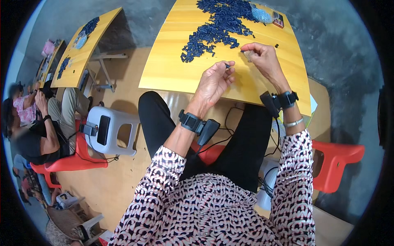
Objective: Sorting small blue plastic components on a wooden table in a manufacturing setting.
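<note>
Over the near part of a yellow table (168, 67), my left hand (213, 84) is closed, palm partly turned up. Thumb and fingertips pinch a small dark blue piece (227, 66). To its right and a little farther off, my right hand (264, 61) is closed in a pinch. A small dark tip (243, 51) shows at its fingertips; its exact kind is too small to make out. The two hands are apart. Beyond them spreads a large heap of short dark blue tube-like pieces (217, 33). Beside the heap lies a clear container with light blue bits (261, 15).
A small dark red box (279, 19) is by the container. A red stool (336, 164) stands at my right, a grey stool (113, 129) at my left. Farther left, a person (41, 135) sits by another yellow table (92, 45). Cables hang from my wrist devices.
</note>
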Tool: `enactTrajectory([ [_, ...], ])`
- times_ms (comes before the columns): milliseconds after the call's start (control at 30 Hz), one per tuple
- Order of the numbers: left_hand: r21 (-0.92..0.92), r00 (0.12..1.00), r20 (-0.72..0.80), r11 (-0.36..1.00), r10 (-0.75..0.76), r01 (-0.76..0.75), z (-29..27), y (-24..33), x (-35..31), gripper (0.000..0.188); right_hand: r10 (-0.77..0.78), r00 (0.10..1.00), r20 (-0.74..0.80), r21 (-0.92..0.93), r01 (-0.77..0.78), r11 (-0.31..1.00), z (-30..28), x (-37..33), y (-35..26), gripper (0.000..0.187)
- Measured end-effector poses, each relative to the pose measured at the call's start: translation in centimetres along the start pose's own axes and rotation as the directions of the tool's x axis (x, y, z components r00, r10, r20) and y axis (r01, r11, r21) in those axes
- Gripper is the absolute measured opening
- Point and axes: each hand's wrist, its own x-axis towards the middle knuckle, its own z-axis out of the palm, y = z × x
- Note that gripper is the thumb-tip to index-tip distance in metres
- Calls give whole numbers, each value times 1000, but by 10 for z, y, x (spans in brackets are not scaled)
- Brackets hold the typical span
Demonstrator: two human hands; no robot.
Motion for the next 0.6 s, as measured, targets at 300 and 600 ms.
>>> enactTrajectory([
  [300,14,999,31,1000,8,-8,-1,-1,4,15,14,999,-53,237,-1,971,25,-42,-1,16],
  [600,-42,996,91,999,-7,11,-7,0,6,14,-30,994,-106,317,62,947,34,-50,-4,14],
])
